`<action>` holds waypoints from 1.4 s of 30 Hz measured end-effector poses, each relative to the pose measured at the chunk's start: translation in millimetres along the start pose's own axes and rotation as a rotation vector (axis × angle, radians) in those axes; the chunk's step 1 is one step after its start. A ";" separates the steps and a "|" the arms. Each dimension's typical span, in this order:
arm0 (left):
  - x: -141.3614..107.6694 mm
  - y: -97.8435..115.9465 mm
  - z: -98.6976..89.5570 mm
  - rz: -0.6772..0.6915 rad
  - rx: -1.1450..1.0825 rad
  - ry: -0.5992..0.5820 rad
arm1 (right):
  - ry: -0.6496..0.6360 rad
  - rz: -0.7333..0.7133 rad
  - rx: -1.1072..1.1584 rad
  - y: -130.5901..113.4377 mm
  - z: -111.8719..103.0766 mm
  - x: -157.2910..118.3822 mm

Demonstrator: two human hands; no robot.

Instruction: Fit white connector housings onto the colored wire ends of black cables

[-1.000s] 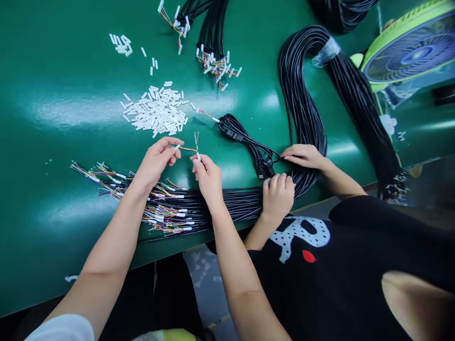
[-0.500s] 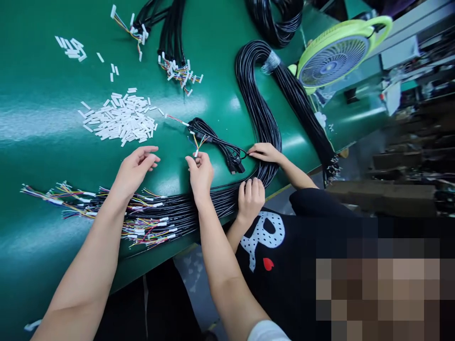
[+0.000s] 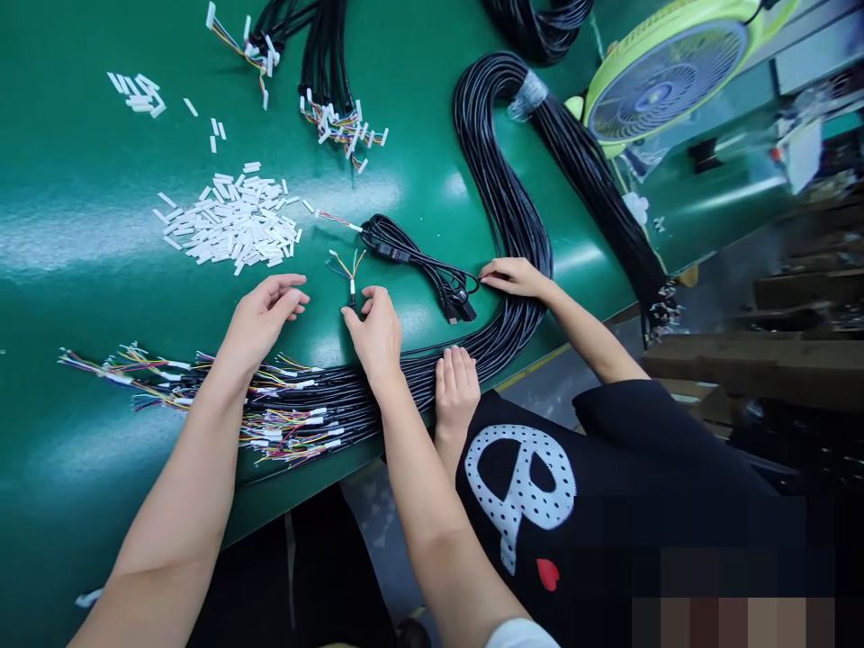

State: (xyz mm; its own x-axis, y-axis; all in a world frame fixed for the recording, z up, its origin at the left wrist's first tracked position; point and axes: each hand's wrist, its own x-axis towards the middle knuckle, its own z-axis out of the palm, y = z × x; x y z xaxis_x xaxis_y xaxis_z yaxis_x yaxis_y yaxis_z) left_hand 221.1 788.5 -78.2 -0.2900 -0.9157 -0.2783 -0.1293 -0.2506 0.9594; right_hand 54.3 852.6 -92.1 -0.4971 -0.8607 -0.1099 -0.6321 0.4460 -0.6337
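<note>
My right hand [image 3: 376,333] pinches a black cable near its end. Above the fingertips, a white sleeve and fanned-out coloured wires [image 3: 352,267] point away from me. My left hand [image 3: 265,313] hovers to the left, fingers loosely bent and apart, holding nothing that I can see. Just beyond it lies a heap of small white connector housings [image 3: 236,220]. Under my forearms stretches a thick bundle of black cables [image 3: 351,405], with stripped coloured wires and white sleeves at its left end. The rest of the pinched cable is hidden by my right hand.
A co-worker's hand [image 3: 457,387] rests on the bundle; their other hand [image 3: 513,275] touches a coiled black cable with plugs [image 3: 425,265]. Cables with white connectors [image 3: 337,126] lie at the back. A tied cable bundle [image 3: 567,135] and a yellow-green fan [image 3: 665,85] stand right.
My right hand has shifted slightly left with the cable end, and the wires now fan out clear of the coiled cable. My left hand stays nearly still. The camera view has turned a little.
</note>
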 end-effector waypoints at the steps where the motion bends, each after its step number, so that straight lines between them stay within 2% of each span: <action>1: 0.0 0.3 0.0 0.002 0.004 0.000 | -0.005 -0.003 0.003 -1.1 1.7 -2.0; 8: 0.8 -0.2 -1.0 0.004 -0.002 -0.012 | -0.004 0.036 0.023 -5.8 -1.8 -7.5; 15: -0.5 0.7 -0.5 0.005 -0.009 -0.007 | -0.024 -0.098 0.161 2.4 -10.2 -11.4; 19: 0.2 -1.4 -0.5 0.008 -0.032 0.001 | -0.024 -0.142 0.245 1.0 -22.4 19.9; 21: 1.6 -3.7 -0.7 0.005 -0.059 0.043 | -0.037 -0.175 0.273 -2.2 -31.1 42.2; 23: 3.2 -5.4 -1.2 0.011 -0.083 0.088 | -0.083 -0.210 0.256 -7.0 -34.1 52.2; 25: 4.3 -5.7 -1.6 0.038 -0.089 0.120 | -0.094 -0.218 0.212 -12.2 -27.6 40.4; 29: 5.0 -3.0 -2.0 0.080 -0.093 0.163 | -0.006 -0.189 0.162 -17.1 -1.1 -22.5; 31: 5.3 -1.7 -2.0 0.070 -0.115 0.166 | -0.009 -0.182 0.165 -16.5 6.8 -44.8; 36: 5.6 0.3 -1.1 0.033 -0.097 0.161 | -0.065 -0.108 0.234 -12.5 5.0 -52.4; 42: 0.2 6.2 3.4 0.082 -0.062 0.066 | 0.101 -0.163 0.242 -6.5 -2.0 -65.0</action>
State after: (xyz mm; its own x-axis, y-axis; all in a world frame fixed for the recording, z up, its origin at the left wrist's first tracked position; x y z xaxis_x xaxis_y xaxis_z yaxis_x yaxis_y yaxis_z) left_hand 217.0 787.8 -72.5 -0.2335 -0.9522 -0.1970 -0.0481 -0.1910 0.9804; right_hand 89.5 906.2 -79.3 -0.4655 -0.8817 0.0772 -0.5540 0.2223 -0.8023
